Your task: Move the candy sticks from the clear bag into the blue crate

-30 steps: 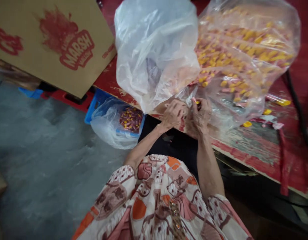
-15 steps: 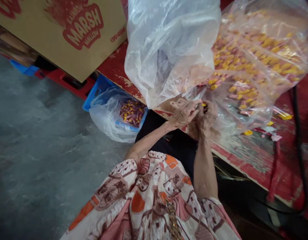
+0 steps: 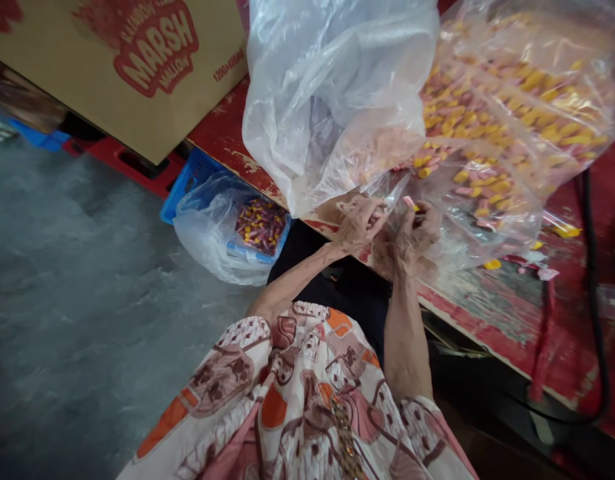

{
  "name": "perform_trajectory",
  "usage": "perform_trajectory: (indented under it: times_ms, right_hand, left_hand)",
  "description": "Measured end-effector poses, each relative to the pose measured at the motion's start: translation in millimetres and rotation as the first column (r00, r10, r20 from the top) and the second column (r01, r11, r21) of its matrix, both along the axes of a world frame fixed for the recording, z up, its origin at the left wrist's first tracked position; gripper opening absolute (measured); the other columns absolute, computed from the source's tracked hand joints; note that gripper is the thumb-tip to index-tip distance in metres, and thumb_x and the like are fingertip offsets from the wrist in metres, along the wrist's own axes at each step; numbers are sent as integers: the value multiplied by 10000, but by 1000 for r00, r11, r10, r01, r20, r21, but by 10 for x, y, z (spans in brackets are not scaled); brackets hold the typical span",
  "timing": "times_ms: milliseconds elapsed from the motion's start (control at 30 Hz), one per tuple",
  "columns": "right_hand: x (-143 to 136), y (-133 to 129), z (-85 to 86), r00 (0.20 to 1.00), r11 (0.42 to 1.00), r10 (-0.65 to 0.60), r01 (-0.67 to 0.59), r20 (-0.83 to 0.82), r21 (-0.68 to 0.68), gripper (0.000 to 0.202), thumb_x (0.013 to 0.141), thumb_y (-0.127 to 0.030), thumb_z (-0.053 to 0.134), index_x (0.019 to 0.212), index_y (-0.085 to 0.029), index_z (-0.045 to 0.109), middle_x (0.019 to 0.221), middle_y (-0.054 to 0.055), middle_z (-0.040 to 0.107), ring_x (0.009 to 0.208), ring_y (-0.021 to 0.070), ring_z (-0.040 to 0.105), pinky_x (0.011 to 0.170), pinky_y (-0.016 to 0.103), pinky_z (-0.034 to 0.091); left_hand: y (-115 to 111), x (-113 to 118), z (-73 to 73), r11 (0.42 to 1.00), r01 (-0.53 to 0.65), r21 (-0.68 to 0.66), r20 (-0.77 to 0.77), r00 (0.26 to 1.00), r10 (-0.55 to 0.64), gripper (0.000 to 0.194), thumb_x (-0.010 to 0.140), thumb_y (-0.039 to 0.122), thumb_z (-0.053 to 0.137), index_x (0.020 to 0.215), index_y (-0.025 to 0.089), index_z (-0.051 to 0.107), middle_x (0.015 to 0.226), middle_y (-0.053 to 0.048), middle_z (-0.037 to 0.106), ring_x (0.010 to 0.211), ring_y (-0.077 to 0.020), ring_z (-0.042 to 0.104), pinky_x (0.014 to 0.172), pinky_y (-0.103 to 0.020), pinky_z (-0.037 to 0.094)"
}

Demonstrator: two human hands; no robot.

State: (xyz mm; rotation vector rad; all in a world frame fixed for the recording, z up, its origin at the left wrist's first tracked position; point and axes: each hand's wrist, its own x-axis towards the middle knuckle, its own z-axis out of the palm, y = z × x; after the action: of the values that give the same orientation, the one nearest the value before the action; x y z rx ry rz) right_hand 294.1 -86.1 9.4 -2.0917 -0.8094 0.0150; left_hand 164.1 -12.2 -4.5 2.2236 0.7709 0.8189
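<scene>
My right hand [image 3: 418,233] pinches a small pink tube with a yellow end [image 3: 410,203] between thumb and fingers. Beside it, my left hand [image 3: 361,225] is closed with its fingers curled; something pinkish shows at the fingertips, too small to make out. Both hands are over the table's near edge, in front of a large clear plastic bag [image 3: 517,143] full of pink and yellow pieces. Behind my left hand a whitish plastic bag [image 3: 347,87] stands bunched up, with pinkish contents showing through its lower part.
A blue crate [image 3: 191,175] lined with plastic holds similar pieces [image 3: 261,225] below the table edge on the left. A marshmallow carton [image 3: 187,100] stands at upper left. Loose yellow bits [image 3: 492,265] and a black cable [image 3: 594,267] lie on the red table [image 3: 477,320] at right.
My hands have drawn apart slightly; the left moved away from the right and its fingers curled. The pink tube now shows above my right fingers. The view shifted a little.
</scene>
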Motion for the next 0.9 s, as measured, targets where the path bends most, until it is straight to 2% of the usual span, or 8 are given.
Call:
perform_trajectory:
  times_ms: [100, 233, 367, 500, 567, 667, 767, 900]
  right_hand:
    - [7, -1, 11, 1000, 1000, -14, 14, 13, 9, 233, 1130, -383, 529, 1115, -192, 662, 1133, 148, 713, 964, 230, 627, 908, 380, 518]
    - [-3, 9, 54, 995, 993, 97, -99, -36, -65, 226, 1090, -412, 596, 1016, -213, 673, 1045, 91, 725, 966, 217, 615, 968, 381, 500]
    - [-137, -71, 60, 989, 992, 105, -97, -101, 84, 367, 1106, -537, 565, 1146, -210, 727, 1084, 69, 737, 899, 197, 643, 896, 368, 543]
    - [-260, -162, -62, 950, 962, 271, -264, -153, 61, 333, 1112, -521, 546, 1267, -282, 718, 1135, 62, 751, 956, 218, 669, 895, 387, 585]
    - [-265, -183, -133, 936, 954, 300, -292, -185, 69, 319, 1117, -496, 539, 1280, -280, 707, 1147, 76, 752, 965, 225, 678, 882, 394, 595]
    - [-239, -194, -189, 959, 973, 214, -193, -187, 127, 350, 1126, -533, 533, 1296, -268, 684, 1119, 61, 741, 930, 209, 687, 853, 375, 594]
    - [-238, -193, -176, 985, 986, 115, -98, -125, 133, 394, 1132, -585, 517, 1266, -255, 685, 1068, 34, 725, 903, 191, 690, 849, 351, 584]
    - [-272, -177, -137, 986, 989, 137, -130, -98, 66, 406, 1127, -604, 542, 1186, -243, 717, 1067, 56, 734, 942, 204, 689, 900, 368, 583]
  left_hand:
    - [28, -340, -6, 1000, -4, 6, -11, 1000, 4, 147, 1093, 234, 595, 1234, 241, 636, 1201, -103, 782, 1161, -241, 755, 1076, -412, 618]
    - [163, -623, 55, 995, 14, -94, -3, 1000, -14, 142, 1117, 355, 619, 1183, 237, 660, 1185, -85, 794, 1087, -226, 778, 1000, -404, 644]
    - [207, -508, 93, 981, -42, -188, 39, 998, 50, 161, 1127, 401, 628, 1172, 253, 672, 1164, -68, 796, 995, -198, 757, 923, -364, 646]
    - [149, -222, 80, 984, -1, -178, 9, 1000, 2, 118, 1076, 334, 692, 1148, 247, 657, 1078, -44, 777, 1021, -211, 766, 994, -387, 637]
    - [127, -142, 96, 984, 2, -180, -5, 1000, -3, 145, 1062, 336, 707, 1155, 240, 651, 1062, -53, 768, 1019, -230, 775, 962, -404, 644]
    - [118, -145, 151, 983, 16, -184, 43, 999, -8, 180, 1086, 377, 674, 1216, 259, 636, 1063, -56, 773, 960, -235, 788, 907, -416, 652]
    - [133, -212, 174, 993, -2, -119, 28, 1000, 5, 158, 1113, 382, 624, 1216, 265, 646, 1068, -56, 785, 1005, -235, 785, 999, -436, 636]
    - [160, -308, 126, 997, 52, -62, -75, 996, -57, 113, 1096, 364, 665, 1103, 253, 679, 1120, -70, 796, 1105, -240, 762, 1069, -436, 608]
